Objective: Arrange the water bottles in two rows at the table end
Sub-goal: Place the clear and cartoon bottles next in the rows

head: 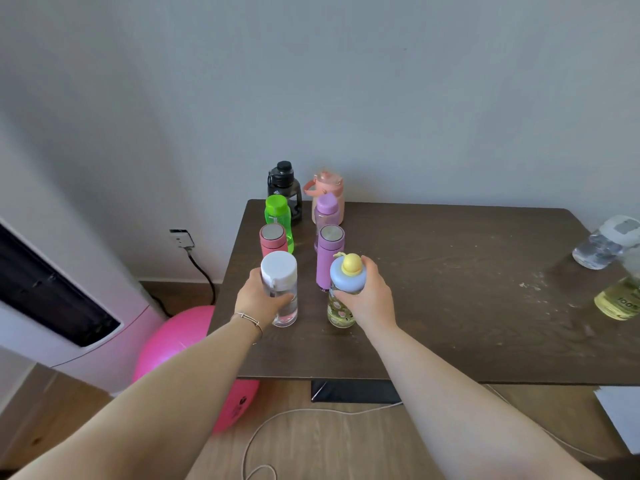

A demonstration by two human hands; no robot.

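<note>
Presently both arms reach forward over the near edge of the dark wood bench (433, 306), forearms bare, palms turned inward toward each other. The left hand (258, 299) wraps the side of a clear bottle with a white cap (281, 289); a thin bracelet (247, 319) sits on that wrist. The right hand (370, 292) wraps a clear bottle with a blue lid and yellow knob (344, 289), its body printed with small coloured figures, too small to read. Both bottles are upright with bases at the bench surface; actual contact cannot be confirmed.

Two rows run away from the viewer at the left end of the bench. Left row, near to far: white-capped bottle, pink flask with metal top (273, 240), green bottle (278, 216), black jug (284, 188). Right row: blue-lidded bottle, purple flask with metal top (329, 258), purple-capped bottle (326, 213), peach jug with handle (327, 192).

Well apart, at the right edge of the frame: a clear bottle with a pale lid (606, 244) and a yellowish container (620, 299) with partly visible print reading "100". The black jug bears a small white mark, unreadable.

Off the bench: pink exercise ball (183, 341), white cable (294, 424) on the floor.
</note>
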